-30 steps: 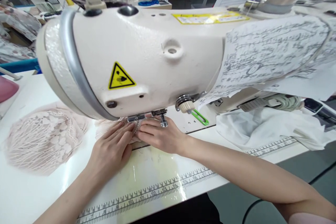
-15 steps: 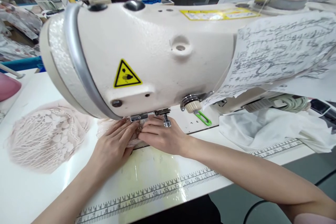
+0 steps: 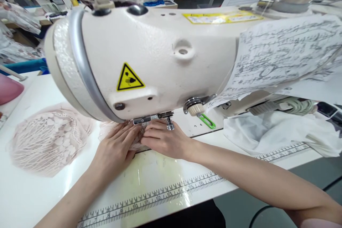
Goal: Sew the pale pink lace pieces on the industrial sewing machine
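Observation:
Under the head of a white sewing machine point(image 3: 160, 60), both hands rest on a piece of pale pink lace fabric point(image 3: 137, 139). My left hand point(image 3: 116, 146) lies over its left part with the fingers stretched out and pressing down. Close on the other side, my right hand point(image 3: 164, 139) has its fingers bent together at the lace; the fingertips are partly hidden. The machine head covers the needle area. Farther left on the table, a second pale pink lace piece point(image 3: 50, 139) lies spread out.
A printed ruler strip point(image 3: 157, 199) runs along the front table edge. A green threader-like tool point(image 3: 207, 121) lies right of the hands. Farther right are white cloth point(image 3: 256, 131) and a coiled pale green cord point(image 3: 300, 106). Handwritten paper point(image 3: 283, 57) hangs on the machine.
The view has shifted slightly. Both hands stay almost in the same place on the lace, and nothing has clearly been taken hold of or let go.

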`<state>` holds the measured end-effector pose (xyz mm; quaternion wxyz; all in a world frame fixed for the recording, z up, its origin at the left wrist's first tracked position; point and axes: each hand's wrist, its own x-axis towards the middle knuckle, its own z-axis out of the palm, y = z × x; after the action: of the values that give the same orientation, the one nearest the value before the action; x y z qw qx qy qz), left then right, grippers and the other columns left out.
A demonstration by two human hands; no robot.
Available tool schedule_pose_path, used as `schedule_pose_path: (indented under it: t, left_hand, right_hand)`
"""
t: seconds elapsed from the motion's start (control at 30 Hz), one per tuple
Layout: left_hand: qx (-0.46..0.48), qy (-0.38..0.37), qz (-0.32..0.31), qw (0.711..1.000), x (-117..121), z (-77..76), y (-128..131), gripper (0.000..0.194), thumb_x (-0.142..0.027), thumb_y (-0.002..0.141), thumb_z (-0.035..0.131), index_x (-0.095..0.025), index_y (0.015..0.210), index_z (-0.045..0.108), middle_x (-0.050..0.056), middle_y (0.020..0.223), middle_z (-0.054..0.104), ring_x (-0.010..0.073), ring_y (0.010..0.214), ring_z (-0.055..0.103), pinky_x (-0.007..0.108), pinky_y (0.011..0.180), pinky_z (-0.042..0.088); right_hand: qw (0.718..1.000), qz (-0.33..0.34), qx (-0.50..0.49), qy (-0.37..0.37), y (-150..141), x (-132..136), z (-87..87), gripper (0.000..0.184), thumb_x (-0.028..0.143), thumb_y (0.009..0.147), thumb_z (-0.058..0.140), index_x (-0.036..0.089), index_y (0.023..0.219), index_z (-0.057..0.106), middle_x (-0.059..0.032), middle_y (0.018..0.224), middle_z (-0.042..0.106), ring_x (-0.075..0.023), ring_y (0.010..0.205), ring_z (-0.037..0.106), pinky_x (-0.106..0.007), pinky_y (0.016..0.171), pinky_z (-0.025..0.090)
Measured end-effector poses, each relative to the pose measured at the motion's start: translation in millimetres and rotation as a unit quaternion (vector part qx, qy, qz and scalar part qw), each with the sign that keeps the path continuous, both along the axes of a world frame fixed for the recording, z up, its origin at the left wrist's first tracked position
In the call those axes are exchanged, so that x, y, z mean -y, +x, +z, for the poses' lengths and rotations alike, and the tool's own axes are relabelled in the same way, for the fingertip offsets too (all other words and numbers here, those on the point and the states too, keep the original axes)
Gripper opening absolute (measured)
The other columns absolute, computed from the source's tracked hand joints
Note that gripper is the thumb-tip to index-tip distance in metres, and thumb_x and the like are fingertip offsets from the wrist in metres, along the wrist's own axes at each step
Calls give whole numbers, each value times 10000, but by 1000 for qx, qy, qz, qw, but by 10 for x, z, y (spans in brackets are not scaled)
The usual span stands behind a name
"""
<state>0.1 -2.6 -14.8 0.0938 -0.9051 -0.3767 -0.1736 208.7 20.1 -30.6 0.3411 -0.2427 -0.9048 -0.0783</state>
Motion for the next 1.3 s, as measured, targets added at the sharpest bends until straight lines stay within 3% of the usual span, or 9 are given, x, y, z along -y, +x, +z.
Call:
schedule_pose_path:
  t: [0.2,0.33,0.43,0.6,0.73,0.9,1.03,1.2,1.3]
  left_hand:
    - [6,-18,4,1000,8,-20,5,427,-169,862,492,-84,1280,515,155,1203,660,294,1108,632,464,963,524]
    - [32,-24,19,999,16,-22,24,347,-213,891,530,-86,1214,527,150,1193,665,274,1126,624,428,974,527]
    - [48,-15,20,999,33,-15,29,254,-207,890,555,-112,1125,542,147,1221,653,262,1161,608,426,1005,511]
    - [48,12,-21,999,68,16,16,90,-140,887,560,-151,975,575,125,1218,660,230,1178,602,436,1064,468]
    - [54,33,-35,997,82,40,12,127,-138,894,568,-145,1018,593,103,1168,689,206,1126,634,419,1053,480]
    - [62,37,-40,997,87,32,5,101,-114,871,603,-119,972,599,128,1160,689,208,1114,639,415,1075,459]
    - [73,31,-37,996,79,26,6,105,-118,868,609,-109,972,601,131,1166,685,213,1113,639,418,1072,458]
    - [57,10,-34,998,33,24,2,324,-174,895,560,-70,1202,557,142,1203,665,225,1122,632,409,1044,480]
    - [36,-7,-29,999,5,9,-21,405,-203,906,514,-50,1281,519,147,1226,652,242,1118,633,423,1020,498]
  right_hand:
    - [1000,-9,4,-20,16,-2,19,256,4,852,488,193,758,632,54,759,677,-93,777,557,-246,692,387]
    - [995,0,-11,-104,7,-23,-1,116,198,931,508,194,904,621,2,908,691,-125,840,589,-273,735,429]
    - [991,-5,-10,-131,0,-40,-10,121,266,932,528,187,994,596,-33,1041,668,-145,879,596,-279,705,437]
    - [992,46,10,-119,5,-59,-43,146,201,954,495,192,870,615,-10,929,676,-120,876,586,-264,742,444]
    - [991,42,22,-122,13,-55,-78,167,197,960,484,193,865,621,-7,882,686,-125,922,598,-275,765,451]
    - [992,17,-13,-124,-2,-44,-55,162,233,974,464,179,1047,598,-27,1037,696,-121,929,625,-276,803,480]
    - [992,13,-6,-122,-15,-52,-33,177,233,980,452,177,1007,618,-30,1025,703,-118,896,638,-268,790,497]
    - [993,37,-16,-109,6,-74,-88,211,152,951,475,180,836,650,-1,922,714,-113,937,633,-235,764,497]
    - [993,33,-23,-110,19,-69,-135,189,128,927,502,189,864,670,6,876,713,-114,910,628,-236,751,498]
